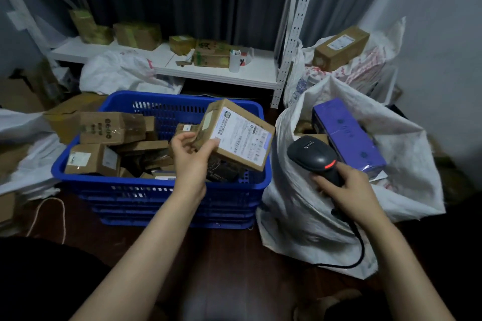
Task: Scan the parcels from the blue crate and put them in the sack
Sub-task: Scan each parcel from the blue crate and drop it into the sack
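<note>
My left hand (189, 155) grips a small cardboard parcel (240, 135) above the right side of the blue crate (161, 187), its white shipping label tilted toward the right. A faint blue light patch shows on the label's right end. My right hand (341, 187) holds a black handheld scanner (313, 155) over the white sack (307, 211), its head pointing at the parcel. The crate holds several brown cardboard parcels. Inside the open sack lies a purple box (347, 135) and a brown parcel partly hidden behind the scanner.
A white metal shelf (208, 70) behind the crate carries several boxes and a white bottle (234, 60). More white sacks lie at the left and back right, one topped by a brown box (341, 47). The scanner's black cable (357, 250) loops over the sack. Dark floor in front.
</note>
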